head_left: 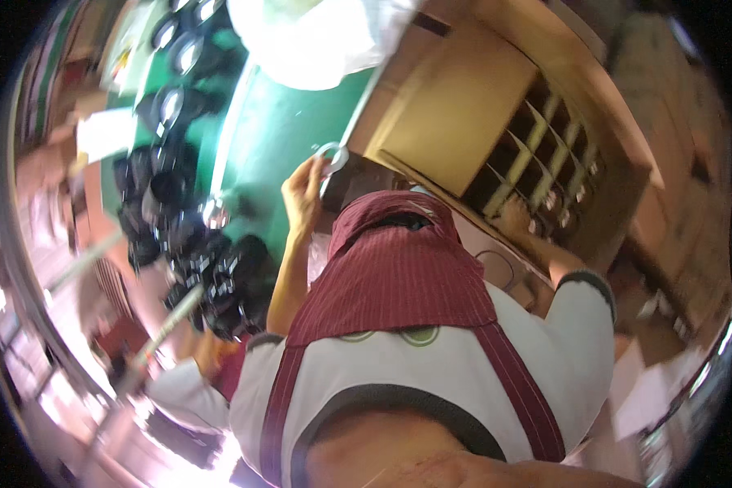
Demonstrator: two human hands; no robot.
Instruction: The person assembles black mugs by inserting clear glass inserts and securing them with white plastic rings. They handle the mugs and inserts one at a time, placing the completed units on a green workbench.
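My left hand (303,193) is raised at the near edge of the green tabletop, its fingers pinched on a small pale ring (332,158). My right hand (512,218) reaches down into an open cardboard box (455,89) on the right. Dividers (537,130) split the inside of that box into narrow cells. Several small shiny items (555,201) sit in the cells beside my right hand. Its fingers are partly hidden and blurred, so what they grip is unclear.
Many glossy black rounded pieces (171,187) crowd the left side of the green table (285,122). A large white plastic bag (309,41) lies at the far end. Another person's white sleeve (189,396) shows at lower left. Cardboard (675,163) stands at far right.
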